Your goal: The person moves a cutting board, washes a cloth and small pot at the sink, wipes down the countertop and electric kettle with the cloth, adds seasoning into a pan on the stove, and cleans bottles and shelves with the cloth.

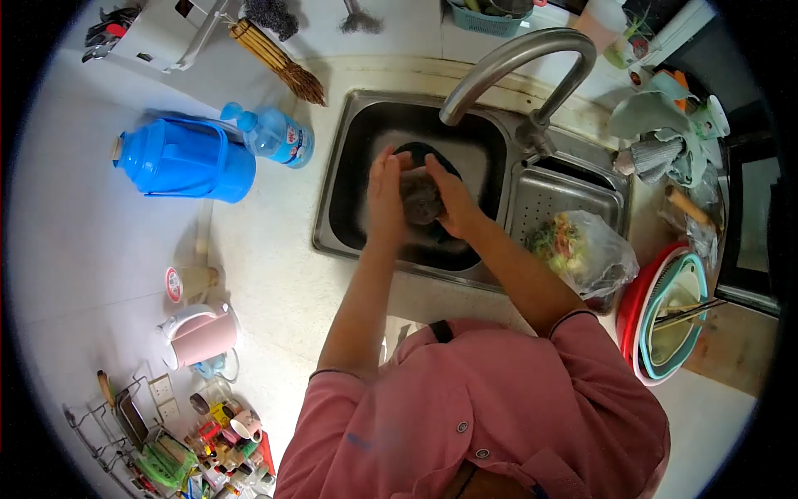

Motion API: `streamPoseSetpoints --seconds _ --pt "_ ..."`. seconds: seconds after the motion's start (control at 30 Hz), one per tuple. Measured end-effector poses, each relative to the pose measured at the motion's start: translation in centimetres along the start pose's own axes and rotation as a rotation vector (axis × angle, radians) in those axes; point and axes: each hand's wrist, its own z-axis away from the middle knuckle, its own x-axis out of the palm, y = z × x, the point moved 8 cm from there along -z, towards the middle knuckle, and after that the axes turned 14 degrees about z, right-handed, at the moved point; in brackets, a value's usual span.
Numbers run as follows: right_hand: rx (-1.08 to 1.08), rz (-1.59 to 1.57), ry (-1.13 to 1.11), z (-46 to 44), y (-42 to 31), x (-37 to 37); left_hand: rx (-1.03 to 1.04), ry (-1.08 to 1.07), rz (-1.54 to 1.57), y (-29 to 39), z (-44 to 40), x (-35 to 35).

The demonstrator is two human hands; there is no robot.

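Observation:
Over the sink basin [353, 212], my left hand [386, 193] presses against the left side of a small see-through, greyish round container [421, 198]. My right hand [451, 197] grips the same container from the right, fingers curved along its side. Whether it is a glass or a plastic cup I cannot make out. Beneath it, a dark rounded thing [428, 155] shows in the basin, largely covered by my hands. The curved metal faucet [519, 51] arches over the basin's back right, its spout apart from my hands.
A draining tray [573, 193] with a plastic bag of food scraps [594, 254] adjoins the basin. Stacked basins [636, 308] stand on the right. To the left are a blue thermos [187, 162], a blue bottle [283, 137] and a pink kettle [204, 337].

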Motion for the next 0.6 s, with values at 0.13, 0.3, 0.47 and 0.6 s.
streamPoseSetpoints --seconds 0.13,0.3,0.47,0.6 --pt "-0.375 0.302 0.004 3.3 -3.3 0.3 -0.036 -0.296 -0.251 1.1 1.6 0.0" --pt "-0.335 0.463 -0.132 4.4 -4.2 0.2 0.055 -0.279 -0.219 4.9 3.1 0.2" --pt "-0.995 1.196 0.018 8.1 -8.1 3.1 0.301 -0.357 -0.461 7.7 5.7 2.1" --pt "-0.771 1.238 0.071 8.4 -9.7 4.5 0.429 -0.410 -0.453 11.5 6.9 3.0"
